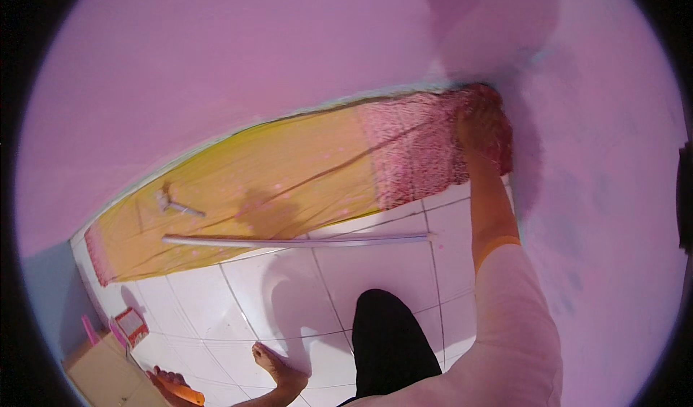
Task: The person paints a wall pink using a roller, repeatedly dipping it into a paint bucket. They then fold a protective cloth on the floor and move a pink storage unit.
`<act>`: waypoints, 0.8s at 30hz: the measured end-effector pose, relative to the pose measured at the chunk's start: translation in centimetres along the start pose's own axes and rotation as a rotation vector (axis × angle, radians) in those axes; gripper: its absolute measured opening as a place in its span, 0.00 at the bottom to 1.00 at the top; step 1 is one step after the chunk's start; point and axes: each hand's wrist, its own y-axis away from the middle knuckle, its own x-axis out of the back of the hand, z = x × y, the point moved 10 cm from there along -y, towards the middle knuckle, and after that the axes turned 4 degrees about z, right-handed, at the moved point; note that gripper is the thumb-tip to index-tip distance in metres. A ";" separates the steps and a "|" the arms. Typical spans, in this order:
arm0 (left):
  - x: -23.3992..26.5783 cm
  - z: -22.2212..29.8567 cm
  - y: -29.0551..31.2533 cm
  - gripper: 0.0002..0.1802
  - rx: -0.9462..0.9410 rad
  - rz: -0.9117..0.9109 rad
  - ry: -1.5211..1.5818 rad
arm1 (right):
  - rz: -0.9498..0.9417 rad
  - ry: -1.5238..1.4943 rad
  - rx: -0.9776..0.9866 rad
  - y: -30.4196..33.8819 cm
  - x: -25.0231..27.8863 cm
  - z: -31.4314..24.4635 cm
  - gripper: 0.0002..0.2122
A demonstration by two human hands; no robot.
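A long yellow cloth (317,150) with dark red patterned ends lies on the floor along the foot of the wall. My right hand (478,127) is closed on its red end in the corner, where the two walls meet. Creases in the cloth run toward that hand; its fingertips are blurred and shaded. At the lower left, my left hand (166,378) is wrapped around the orange handle of a paint roller (186,394). Its thin metal rod leads up toward a pink roller head, partly seen beside a cardboard box.
A small pale tool with a short handle (180,206) lies on the yellow cloth. A long white pole (296,241) rests across the cloth edge and the white tiles (361,270). A red and white can (131,325) stands near the cardboard box (101,371). Pink walls (216,53) rise ahead and right.
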 end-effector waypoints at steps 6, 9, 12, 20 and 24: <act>1.3 0.6 0.8 0.36 -0.060 0.015 -0.024 | -0.438 0.012 0.072 -2.6 -0.4 -1.1 0.30; 2.6 -0.4 1.1 0.23 0.043 0.250 0.162 | -0.299 0.000 -0.023 -1.8 5.5 -4.0 0.31; 0.5 0.1 1.2 0.19 0.035 0.105 0.271 | -0.260 -0.289 0.078 6.8 11.3 -11.2 0.33; -0.1 1.7 3.3 0.18 0.089 -0.001 0.383 | -0.522 -0.194 0.141 14.6 10.4 -12.8 0.41; 0.4 2.8 4.6 0.19 0.090 0.009 0.410 | -0.485 -0.207 0.134 17.3 12.0 -11.2 0.42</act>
